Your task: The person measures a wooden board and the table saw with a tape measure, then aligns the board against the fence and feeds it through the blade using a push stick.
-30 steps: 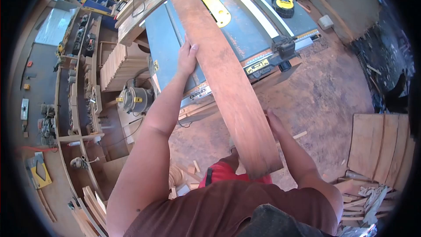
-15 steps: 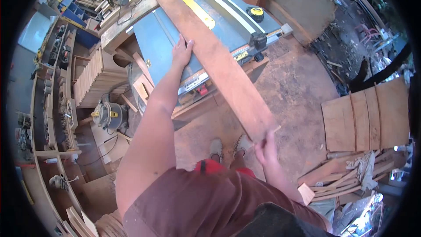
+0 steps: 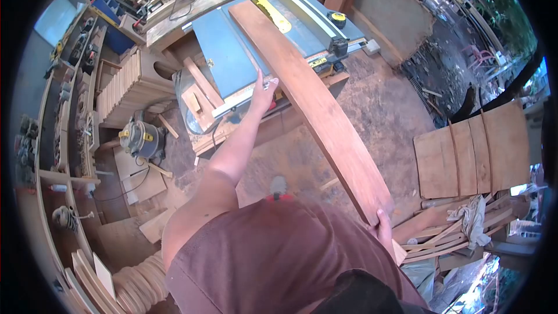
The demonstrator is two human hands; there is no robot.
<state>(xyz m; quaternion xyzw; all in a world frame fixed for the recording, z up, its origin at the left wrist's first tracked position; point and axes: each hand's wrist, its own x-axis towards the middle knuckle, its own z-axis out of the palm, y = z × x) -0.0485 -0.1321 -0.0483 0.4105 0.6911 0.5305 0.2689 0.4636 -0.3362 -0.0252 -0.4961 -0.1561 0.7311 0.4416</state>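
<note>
Plank [image 3: 314, 104]: long reddish board. The far end lies on the saw table [image 3: 224, 52] beside the yellow insert [image 3: 271, 13]. The near end hangs well out over the dirt floor [image 3: 395, 110].
Left hand [image 3: 264, 89]: fingers spread and pressed against the plank's left edge, at the front rim of the table. It is not closed round the plank, as far as shows.
Right hand [image 3: 383, 228]: clamped on the plank's near end corner, low and close to the body.
Hands: well apart, one at each end of the overhanging stretch.
Change: half a second ago the far end lay further across the table. The left hand was over the table top, and the right hand was only reaching the near end.
Reading: the plank has come back toward the person, so more of its length is unsupported. The right hand likely bears that weight while the left steadies the line.
Nearby: fence [image 3: 302, 7] and tape measure [image 3: 337, 19] to the right of the plank, untouched.
</note>
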